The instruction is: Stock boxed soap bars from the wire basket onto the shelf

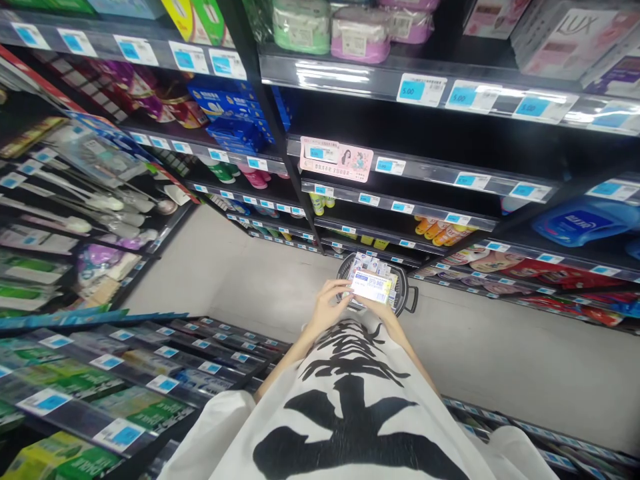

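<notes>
A small white box with blue print and a yellow end (371,287) is held up in front of me. My right hand (379,310) grips it from below, with most of its fingers hidden behind the box. At the box's left edge, my left hand (333,300) pinches with bent fingers. Beneath both hands stands a dark shopping basket (411,300) on the floor. Several white and blue packs (367,263) fill it; the held box and my hands cover part of them.
Shelving with price-tag rails (345,80) rises ahead. A blue bottle (587,223) lies on a right-hand shelf. Hanging utensils (95,197) line the left side, and another rack (165,353) stands close at lower left. Grey floor (240,267) runs between the shelves.
</notes>
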{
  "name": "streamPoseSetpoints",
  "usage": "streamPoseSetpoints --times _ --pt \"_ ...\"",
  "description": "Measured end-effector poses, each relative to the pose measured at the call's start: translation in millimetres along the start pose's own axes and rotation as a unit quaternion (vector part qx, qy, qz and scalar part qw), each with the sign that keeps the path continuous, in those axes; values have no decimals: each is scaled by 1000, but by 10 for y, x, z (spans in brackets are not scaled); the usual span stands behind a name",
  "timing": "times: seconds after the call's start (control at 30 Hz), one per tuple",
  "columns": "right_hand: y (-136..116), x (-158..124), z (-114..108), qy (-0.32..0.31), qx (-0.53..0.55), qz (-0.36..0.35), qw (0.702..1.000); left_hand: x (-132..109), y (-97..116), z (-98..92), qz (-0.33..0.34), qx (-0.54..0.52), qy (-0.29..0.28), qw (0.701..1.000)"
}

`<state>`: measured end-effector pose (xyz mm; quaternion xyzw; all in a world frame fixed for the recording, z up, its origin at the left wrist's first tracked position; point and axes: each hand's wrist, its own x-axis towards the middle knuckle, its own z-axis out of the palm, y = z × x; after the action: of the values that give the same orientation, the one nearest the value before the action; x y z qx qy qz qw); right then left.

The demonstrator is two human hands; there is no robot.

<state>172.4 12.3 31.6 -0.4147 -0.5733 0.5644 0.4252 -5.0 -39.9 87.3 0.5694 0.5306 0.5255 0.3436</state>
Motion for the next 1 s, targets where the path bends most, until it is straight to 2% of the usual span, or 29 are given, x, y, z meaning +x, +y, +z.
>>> streamPoseSetpoints --times 0.1,0.2,0.33,0.4,0.47,0.53,0.6,0.67,1.0 --pt "-26 8 -31 -13 -24 -30 999 6 -51 4 -32 -12 -4 999" --pt "-79 21 -76 5 -111 -87 990 7 -125 -3 -68 -26 -13 997" --pt "-133 32 -104 22 -203 -122 971 -13 -258 18 -135 -63 -57 987" --pt "-136 32 -95 31 -230 -106 967 -32 -344 57 -208 -136 -62 967" --pt "-128 30 -77 42 -253 -91 962 -50 -423 101 -285 -237 -36 928" --pt "-122 28 -57 57 -268 -87 958 -67 -471 128 -333 -325 -2 885" --pt "-123 25 -41 72 -278 -90 954 -82 -481 129 -349 -374 14 859" --pt "-127 22 -31 79 -283 -95 951 -96 -467 115 -357 -391 20 848" --pt "-116 -4 -47 66 -294 -87 950 -127 -483 125 -356 -353 27 865"
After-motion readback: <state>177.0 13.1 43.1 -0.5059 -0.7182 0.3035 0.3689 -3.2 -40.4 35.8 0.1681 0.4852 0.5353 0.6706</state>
